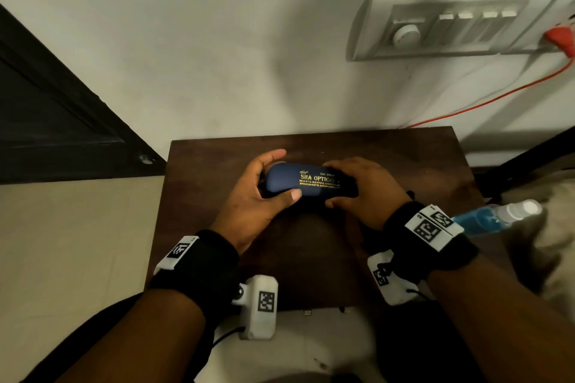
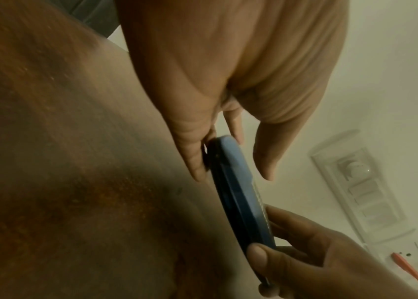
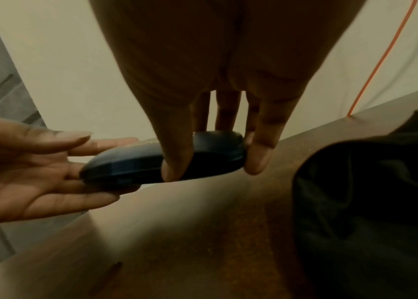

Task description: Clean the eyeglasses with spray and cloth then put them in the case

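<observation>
Two hands are gripping the closed blue eyeglass case (image 1: 309,185) above the middle of the dark wooden tabletop (image 1: 404,158). The left hand (image 1: 259,196) is cupping the case's left end, thumb on the near edge and fingers (image 3: 105,142) wrapped round the far side. The right hand (image 1: 362,188) is grasping the case's right end, thumb on the near seam and fingers (image 3: 260,159) over the top. The case is reading as fully closed; the eyeglasses are not visible, so whether they are inside cannot be told.

Recommended handling for this step, as a judgement: keep both thumbs on the near seam, hold the case level, and press or part the halves evenly so the hinge is not twisting. Keeping the case low over the tabletop is limiting the harm from a slip.

To the right of the case, a spray bottle (image 1: 497,216) holding blue liquid is lying at the tabletop's right edge. A dark cloth (image 3: 372,182) is lying on the tabletop, also right of the case. Behind the case a pale wall is carrying a switch panel (image 1: 451,28), upper right, with a red plug (image 1: 560,39) and a red cable (image 1: 485,102) running down toward the tabletop. Left of the case a dark door (image 1: 46,109) is standing.
</observation>
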